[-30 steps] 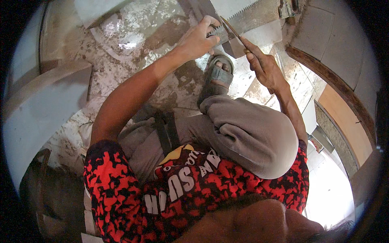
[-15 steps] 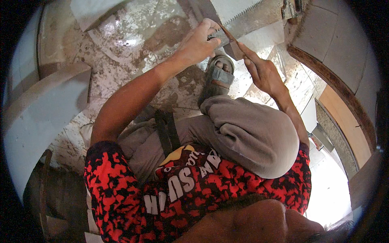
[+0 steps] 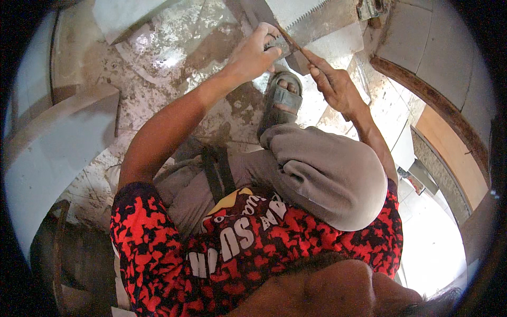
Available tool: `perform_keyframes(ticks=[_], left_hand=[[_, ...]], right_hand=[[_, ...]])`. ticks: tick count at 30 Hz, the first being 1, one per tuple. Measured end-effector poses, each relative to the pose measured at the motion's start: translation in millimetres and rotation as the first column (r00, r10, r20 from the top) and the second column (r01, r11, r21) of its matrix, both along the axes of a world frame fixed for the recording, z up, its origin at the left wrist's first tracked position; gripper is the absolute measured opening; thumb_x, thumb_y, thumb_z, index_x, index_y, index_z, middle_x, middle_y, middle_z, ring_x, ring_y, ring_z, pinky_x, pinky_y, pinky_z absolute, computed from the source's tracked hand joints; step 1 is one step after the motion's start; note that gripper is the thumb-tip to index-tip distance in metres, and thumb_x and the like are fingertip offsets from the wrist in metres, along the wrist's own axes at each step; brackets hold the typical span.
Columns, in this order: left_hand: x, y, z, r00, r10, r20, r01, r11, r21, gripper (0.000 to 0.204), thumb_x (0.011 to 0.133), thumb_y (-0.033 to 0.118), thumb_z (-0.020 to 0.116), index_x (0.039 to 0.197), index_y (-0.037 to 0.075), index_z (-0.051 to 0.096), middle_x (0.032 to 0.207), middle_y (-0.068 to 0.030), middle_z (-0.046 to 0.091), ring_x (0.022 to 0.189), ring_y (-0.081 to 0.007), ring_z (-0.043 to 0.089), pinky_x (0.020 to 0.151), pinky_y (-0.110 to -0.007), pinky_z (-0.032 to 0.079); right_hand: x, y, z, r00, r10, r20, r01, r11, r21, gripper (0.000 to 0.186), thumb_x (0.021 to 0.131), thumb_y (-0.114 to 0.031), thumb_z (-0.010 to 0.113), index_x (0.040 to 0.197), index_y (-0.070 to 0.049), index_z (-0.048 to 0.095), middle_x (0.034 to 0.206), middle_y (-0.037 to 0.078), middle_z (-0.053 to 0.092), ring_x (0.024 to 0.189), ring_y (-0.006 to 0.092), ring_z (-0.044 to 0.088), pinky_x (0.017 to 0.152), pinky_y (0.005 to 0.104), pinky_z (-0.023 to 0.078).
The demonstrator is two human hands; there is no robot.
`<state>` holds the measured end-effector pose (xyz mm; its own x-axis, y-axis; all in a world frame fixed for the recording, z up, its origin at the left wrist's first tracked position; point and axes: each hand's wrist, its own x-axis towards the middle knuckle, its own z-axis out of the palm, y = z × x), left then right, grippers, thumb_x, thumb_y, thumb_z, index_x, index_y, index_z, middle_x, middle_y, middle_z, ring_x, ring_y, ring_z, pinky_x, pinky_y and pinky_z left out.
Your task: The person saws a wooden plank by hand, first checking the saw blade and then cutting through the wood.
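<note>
My right hand (image 3: 334,79) grips a thin, narrow brown tool (image 3: 292,41) that looks like a file, its far end slanting up to the left. It lies across the toothed edge of a handsaw blade (image 3: 322,24) at the top of the view. The fingers of my left hand (image 3: 257,50) are curled around the lower-left end of the blade, thumb and forefinger apart on either side of it, close to the file's tip. A dark flat bar or board (image 3: 259,13) runs beneath the blade. Part of the saw is cut off by the upper edge.
A sandalled foot (image 3: 285,98) stands just below the blade. My bent knee (image 3: 343,179) rises between the arms. Pale slabs stand at left (image 3: 63,132), and a tiled ledge (image 3: 443,63) curves along the right. The floor (image 3: 174,58) is stained and patchy.
Both hands, the file and the saw have shifted slightly left and up in the view. My right hand has turned a little at the wrist, still holding the file.
</note>
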<state>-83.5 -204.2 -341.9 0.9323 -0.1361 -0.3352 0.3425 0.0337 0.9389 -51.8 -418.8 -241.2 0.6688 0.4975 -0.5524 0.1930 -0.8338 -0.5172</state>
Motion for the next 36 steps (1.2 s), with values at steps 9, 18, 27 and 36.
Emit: perform_keyframes(ticks=[9, 18, 27, 36], left_hand=[[1.5, -5.7, -3.2, 0.998, -0.030, -0.048, 0.028, 0.998, -0.049, 0.041, 0.088, 0.010, 0.060, 0.124, -0.001, 0.042, 0.119, -0.0208, 0.054, 0.106, -0.0250, 0.059, 0.064, -0.032, 0.060], [-2.6, -4.0, -9.4, 0.998, -0.023, -0.060, 0.018, 0.997, -0.073, 0.041, 0.087, 0.016, 0.058, 0.122, 0.000, 0.044, 0.123, -0.0237, 0.059, 0.059, -0.0196, 0.066, 0.070, -0.036, 0.052], [2.8, -1.5, -10.1, 0.999, -0.051, -0.009, 0.050, 0.995, -0.084, 0.041, 0.089, 0.011, 0.060, 0.123, -0.001, 0.041, 0.114, -0.0210, 0.058, 0.089, -0.0212, 0.063, 0.059, -0.030, 0.057], [2.4, -0.5, -3.1, 0.998, -0.051, -0.024, 0.049, 0.995, -0.083, 0.040, 0.088, 0.010, 0.059, 0.121, -0.002, 0.040, 0.114, -0.0215, 0.059, 0.067, -0.0191, 0.065, 0.058, -0.030, 0.055]], right_hand=[[-8.2, -5.3, 1.4, 0.993, 0.059, 0.099, -0.053, 0.997, -0.062, 0.047, 0.103, -0.040, 0.037, 0.146, -0.023, 0.039, 0.073, 0.018, 0.066, 0.064, 0.0318, 0.066, 0.066, 0.0436, 0.050], [14.3, 24.1, -10.6, 0.994, 0.035, 0.101, -0.039, 0.999, 0.032, 0.048, 0.102, -0.041, 0.038, 0.146, -0.020, 0.040, 0.070, 0.016, 0.063, 0.061, 0.0259, 0.063, 0.063, 0.0398, 0.049], [1.9, 10.0, -0.5, 0.999, -0.023, -0.036, 0.020, 0.997, -0.070, 0.049, 0.100, -0.046, 0.036, 0.145, -0.028, 0.037, 0.072, 0.026, 0.063, 0.076, 0.0457, 0.064, 0.071, 0.0510, 0.051], [9.7, 12.2, -9.1, 0.991, 0.088, 0.098, -0.088, 0.996, -0.011, 0.047, 0.102, -0.039, 0.038, 0.146, -0.022, 0.040, 0.081, 0.017, 0.069, 0.072, 0.0334, 0.068, 0.070, 0.0445, 0.050]])
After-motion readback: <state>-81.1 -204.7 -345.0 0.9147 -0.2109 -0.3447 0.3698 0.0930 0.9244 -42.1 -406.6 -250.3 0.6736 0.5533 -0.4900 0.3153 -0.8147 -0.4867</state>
